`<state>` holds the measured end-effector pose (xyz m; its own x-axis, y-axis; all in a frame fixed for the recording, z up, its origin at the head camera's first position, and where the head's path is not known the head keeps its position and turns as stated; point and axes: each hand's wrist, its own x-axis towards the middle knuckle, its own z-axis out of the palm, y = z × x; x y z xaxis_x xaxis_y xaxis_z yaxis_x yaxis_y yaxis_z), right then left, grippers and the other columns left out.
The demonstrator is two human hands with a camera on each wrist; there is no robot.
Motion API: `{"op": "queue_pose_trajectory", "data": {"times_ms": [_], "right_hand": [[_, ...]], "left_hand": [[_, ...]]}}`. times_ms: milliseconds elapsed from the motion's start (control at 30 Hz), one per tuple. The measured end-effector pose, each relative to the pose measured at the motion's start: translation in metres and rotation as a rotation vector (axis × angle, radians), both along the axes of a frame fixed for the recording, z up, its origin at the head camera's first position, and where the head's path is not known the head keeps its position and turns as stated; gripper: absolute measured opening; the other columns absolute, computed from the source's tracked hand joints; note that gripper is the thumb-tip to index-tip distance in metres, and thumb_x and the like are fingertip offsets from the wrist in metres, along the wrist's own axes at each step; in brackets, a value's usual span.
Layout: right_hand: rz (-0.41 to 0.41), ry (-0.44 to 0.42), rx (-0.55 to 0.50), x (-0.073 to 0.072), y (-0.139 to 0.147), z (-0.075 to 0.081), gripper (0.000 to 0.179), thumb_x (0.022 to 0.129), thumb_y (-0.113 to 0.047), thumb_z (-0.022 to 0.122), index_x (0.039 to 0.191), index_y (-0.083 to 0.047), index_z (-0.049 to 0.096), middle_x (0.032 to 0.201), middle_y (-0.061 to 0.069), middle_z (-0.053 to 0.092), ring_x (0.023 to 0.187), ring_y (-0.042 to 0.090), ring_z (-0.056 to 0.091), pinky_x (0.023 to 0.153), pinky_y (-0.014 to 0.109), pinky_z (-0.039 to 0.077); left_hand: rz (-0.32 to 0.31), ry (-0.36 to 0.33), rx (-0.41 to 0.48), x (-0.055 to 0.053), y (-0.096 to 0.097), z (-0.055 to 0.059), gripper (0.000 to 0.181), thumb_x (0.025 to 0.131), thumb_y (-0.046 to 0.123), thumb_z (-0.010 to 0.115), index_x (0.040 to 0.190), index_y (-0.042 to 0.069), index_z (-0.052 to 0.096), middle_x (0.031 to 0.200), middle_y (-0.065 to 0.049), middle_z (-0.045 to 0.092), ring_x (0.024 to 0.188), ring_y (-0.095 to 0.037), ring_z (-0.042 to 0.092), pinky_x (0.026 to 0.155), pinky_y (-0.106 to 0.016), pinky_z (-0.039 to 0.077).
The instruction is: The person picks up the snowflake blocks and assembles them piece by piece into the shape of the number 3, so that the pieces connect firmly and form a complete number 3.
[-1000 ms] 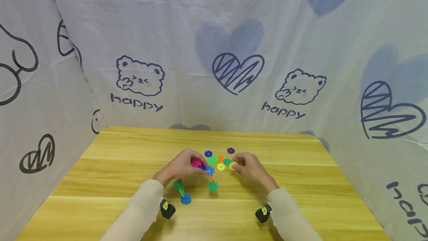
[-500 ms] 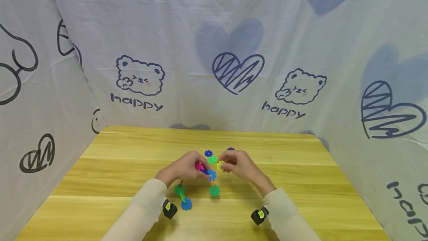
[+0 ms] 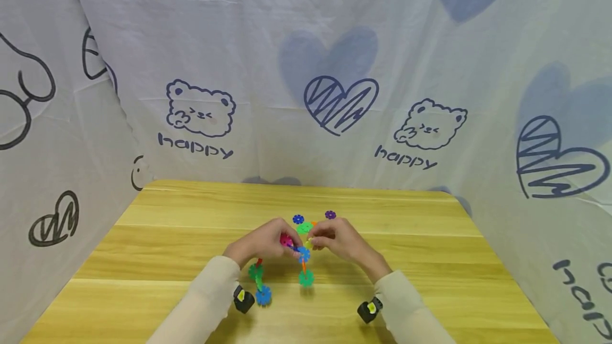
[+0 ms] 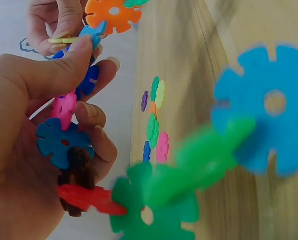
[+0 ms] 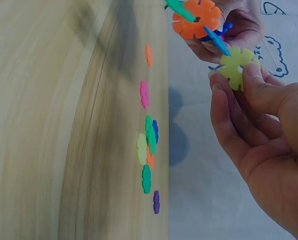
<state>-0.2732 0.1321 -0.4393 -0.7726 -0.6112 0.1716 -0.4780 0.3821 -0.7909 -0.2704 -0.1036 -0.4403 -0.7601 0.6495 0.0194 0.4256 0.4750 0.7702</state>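
A chain of slotted, flower-shaped plastic discs hangs from my left hand [image 3: 265, 239], which pinches it near a light blue disc [image 3: 304, 254]. From that disc an orange disc [image 4: 105, 16] and a green disc [image 3: 306, 278] hang. The left wrist view shows the chain's other part crossing the palm: pink disc [image 4: 64, 111], blue, brown and red discs, then green disc [image 4: 131, 217] and a large blue disc [image 4: 246, 85]. Between thumb and fingers my right hand [image 3: 341, 239] pinches a yellow disc [image 5: 233, 68], its edge meeting the light blue disc; how deeply they join, I cannot tell.
Behind the hands, loose discs lie on the wooden table [image 3: 406, 227]: dark blue [image 3: 298, 219], purple [image 3: 330, 215], green [image 3: 305, 228], and several others in the right wrist view, including pink [image 5: 144, 95]. A printed cloth [image 3: 268, 121] hangs behind the table.
The right hand has moved left with the yellow disc, bringing it to the chain and turning it edge-on. The left hand and chain have come slightly nearer the person.
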Motion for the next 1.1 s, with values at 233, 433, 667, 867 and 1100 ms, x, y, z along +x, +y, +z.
{"op": "queue_pose_trajectory", "data": {"times_ms": [233,433,667,867,1100], "right_hand": [[0.053,-0.028,-0.019,0.000,0.002,-0.002,0.009,0.095,0.001,0.069,0.099,0.000,0.078,0.094,0.017,0.077,0.082,0.027,0.078,0.074,0.025,0.063],[0.098,0.013,-0.048,0.002,0.001,-0.002,0.010,0.092,0.008,0.070,0.098,0.006,0.078,0.093,0.021,0.078,0.079,0.022,0.078,0.072,0.023,0.063],[0.138,0.114,-0.124,0.003,0.000,-0.008,0.010,0.087,0.014,0.071,0.093,0.010,0.078,0.088,0.024,0.077,0.074,0.027,0.078,0.068,0.024,0.063],[0.131,0.248,-0.156,0.005,-0.002,-0.009,0.011,0.085,0.017,0.072,0.088,0.009,0.078,0.082,0.022,0.077,0.068,0.031,0.076,0.065,0.023,0.062],[0.094,0.356,-0.158,0.008,-0.005,-0.014,0.015,0.084,0.019,0.072,0.085,0.005,0.077,0.080,0.019,0.077,0.067,0.025,0.077,0.065,0.020,0.061]], "left_hand": [[-0.015,-0.011,0.003,0.000,0.000,0.000,0.006,0.086,0.005,0.083,0.090,0.010,0.082,0.082,0.001,0.073,0.063,-0.007,0.049,0.057,-0.018,0.041],[-0.031,-0.023,0.010,0.002,0.003,0.002,0.008,0.085,0.000,0.082,0.088,0.007,0.082,0.078,0.000,0.071,0.060,-0.007,0.043,0.054,-0.018,0.036],[-0.027,-0.048,0.042,0.003,0.005,0.003,0.012,0.083,-0.006,0.080,0.084,0.006,0.081,0.076,-0.001,0.070,0.057,-0.009,0.038,0.051,-0.019,0.033],[-0.006,-0.013,0.057,0.001,0.005,0.001,0.015,0.082,-0.009,0.077,0.081,0.006,0.080,0.075,-0.001,0.072,0.056,-0.006,0.042,0.051,-0.019,0.036],[0.037,-0.023,0.071,0.002,0.004,0.003,0.014,0.083,-0.008,0.076,0.082,0.005,0.080,0.072,-0.002,0.069,0.055,-0.008,0.044,0.050,-0.019,0.037]]}}
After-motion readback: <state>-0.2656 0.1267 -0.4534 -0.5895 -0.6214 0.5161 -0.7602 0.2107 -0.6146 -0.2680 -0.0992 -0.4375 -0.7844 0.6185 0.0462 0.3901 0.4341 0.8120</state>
